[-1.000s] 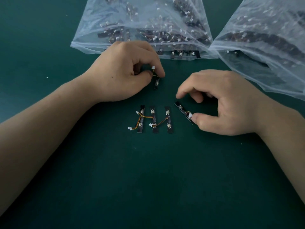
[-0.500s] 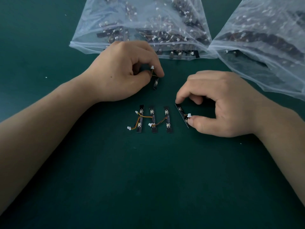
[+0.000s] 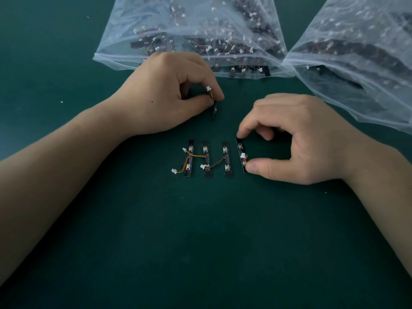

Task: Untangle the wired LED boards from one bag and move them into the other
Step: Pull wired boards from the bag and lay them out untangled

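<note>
My left hand (image 3: 165, 94) pinches one wired LED board (image 3: 215, 111) at its upper end, just in front of the clear bag (image 3: 116, 54). My right hand (image 3: 296, 139) grips another board (image 3: 240, 150) end to end between forefinger and thumb. It lies beside three boards (image 3: 207, 159) in a row on the green worktop (image 3: 200, 241). The second bag (image 3: 356, 25) lies to the right.
</note>
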The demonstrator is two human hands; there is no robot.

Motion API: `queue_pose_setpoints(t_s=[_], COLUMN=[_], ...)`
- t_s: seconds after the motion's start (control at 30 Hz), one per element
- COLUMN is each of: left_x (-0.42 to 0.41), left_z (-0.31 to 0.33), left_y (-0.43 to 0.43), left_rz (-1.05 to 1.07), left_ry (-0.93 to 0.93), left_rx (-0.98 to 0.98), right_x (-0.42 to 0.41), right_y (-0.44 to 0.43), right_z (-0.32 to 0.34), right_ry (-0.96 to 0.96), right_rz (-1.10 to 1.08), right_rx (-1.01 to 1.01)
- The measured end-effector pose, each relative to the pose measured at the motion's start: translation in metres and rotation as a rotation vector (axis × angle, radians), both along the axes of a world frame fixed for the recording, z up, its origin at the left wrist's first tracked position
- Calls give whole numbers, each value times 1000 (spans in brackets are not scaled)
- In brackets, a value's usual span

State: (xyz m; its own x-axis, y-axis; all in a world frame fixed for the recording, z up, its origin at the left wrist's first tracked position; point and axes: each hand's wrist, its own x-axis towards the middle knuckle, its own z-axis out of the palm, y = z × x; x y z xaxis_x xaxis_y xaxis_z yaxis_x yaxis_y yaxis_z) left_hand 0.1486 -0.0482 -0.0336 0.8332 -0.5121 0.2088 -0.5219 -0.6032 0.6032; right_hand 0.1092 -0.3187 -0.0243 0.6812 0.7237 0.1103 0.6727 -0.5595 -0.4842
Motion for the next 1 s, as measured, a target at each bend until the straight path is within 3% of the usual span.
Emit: queue_pose_setpoints(t_s=[0.2, 0.33, 0.4, 0.7, 1.0], left_x=[1, 1, 1, -11, -12], left_z=[-1, 0, 2, 3, -2], left_y=[1, 1, 1, -19, -20], left_rz=[-5, -3, -4, -114, -151], left_ry=[-7, -18, -8, 24, 1], left_rx=[-15, -55, -92, -228, -267], right_x=[1, 2, 4, 3, 2], right_y=[-1, -5, -5, 6, 12], right_z=[-2, -3, -6, -8, -6], right_ry=[11, 169, 158, 44, 46], right_rz=[0, -72, -154, -264, -305], right_rx=[22, 284, 372, 146, 138])
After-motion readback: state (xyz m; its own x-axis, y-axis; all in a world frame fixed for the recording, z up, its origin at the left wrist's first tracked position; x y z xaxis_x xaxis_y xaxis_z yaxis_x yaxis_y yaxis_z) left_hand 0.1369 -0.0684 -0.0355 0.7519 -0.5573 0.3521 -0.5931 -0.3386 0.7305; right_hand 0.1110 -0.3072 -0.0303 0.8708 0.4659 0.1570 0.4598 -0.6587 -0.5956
